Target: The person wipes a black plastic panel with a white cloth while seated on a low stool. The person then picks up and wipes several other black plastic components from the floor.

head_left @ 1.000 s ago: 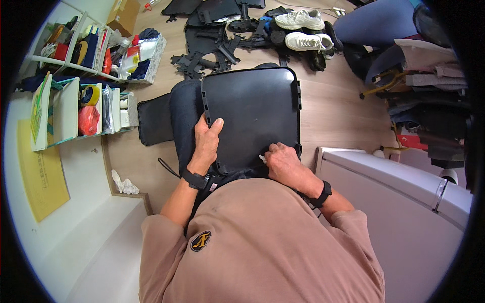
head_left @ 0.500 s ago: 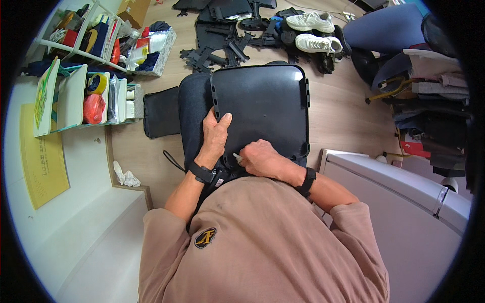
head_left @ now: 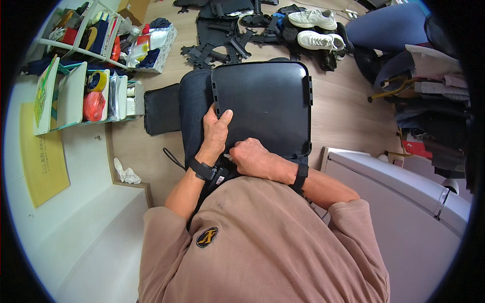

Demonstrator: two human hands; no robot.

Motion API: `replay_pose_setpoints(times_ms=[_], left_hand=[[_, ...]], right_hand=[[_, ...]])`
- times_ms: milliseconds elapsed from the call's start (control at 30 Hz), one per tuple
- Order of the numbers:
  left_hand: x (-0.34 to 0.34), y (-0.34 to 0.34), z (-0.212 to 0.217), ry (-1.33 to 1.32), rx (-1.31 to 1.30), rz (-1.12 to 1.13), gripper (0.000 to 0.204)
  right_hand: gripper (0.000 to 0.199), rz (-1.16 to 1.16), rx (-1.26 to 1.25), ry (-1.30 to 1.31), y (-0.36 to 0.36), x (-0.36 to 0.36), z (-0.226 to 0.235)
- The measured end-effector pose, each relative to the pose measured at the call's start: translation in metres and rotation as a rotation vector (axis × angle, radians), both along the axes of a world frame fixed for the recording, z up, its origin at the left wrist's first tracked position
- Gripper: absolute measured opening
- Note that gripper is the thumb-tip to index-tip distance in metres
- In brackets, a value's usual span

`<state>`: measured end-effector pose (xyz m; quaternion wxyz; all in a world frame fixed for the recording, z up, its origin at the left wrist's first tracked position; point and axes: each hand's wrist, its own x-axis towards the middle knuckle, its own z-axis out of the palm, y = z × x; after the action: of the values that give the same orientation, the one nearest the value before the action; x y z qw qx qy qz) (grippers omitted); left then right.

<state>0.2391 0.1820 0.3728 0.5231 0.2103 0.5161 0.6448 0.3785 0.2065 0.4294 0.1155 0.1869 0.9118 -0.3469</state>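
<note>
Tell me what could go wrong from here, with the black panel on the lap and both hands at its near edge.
1. The black panel rests only on the lap; the left hand grips one corner, so it might tip toward the wooden floor.
2. The right hand is closed low against the near edge, fingertips hidden; a slip could pinch them.
3. Black parts and white shoes lie just beyond, so a falling panel could hit them.
</note>
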Motion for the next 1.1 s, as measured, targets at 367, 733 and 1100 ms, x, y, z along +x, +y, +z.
replay_pose_setpoints(times_ms=[367, 733, 1100], left_hand=[[0.001, -0.001, 0.002, -0.034, 0.015, -0.029, 0.043], [0.001, 0.0, 0.005, -0.097, -0.018, -0.084, 0.046], [0.004, 0.003, 0.006, 0.036, -0.097, -0.063, 0.043]], right_hand=[[0.021, -0.833, -1.149, 0.63, 0.034, 0.048, -0.001], [0.026, -0.477, -0.515, 0.503, 0.022, 0.072, 0.005], [0.032, 0.303, 0.248, 0.298, 0.009, 0.04, 0.0]])
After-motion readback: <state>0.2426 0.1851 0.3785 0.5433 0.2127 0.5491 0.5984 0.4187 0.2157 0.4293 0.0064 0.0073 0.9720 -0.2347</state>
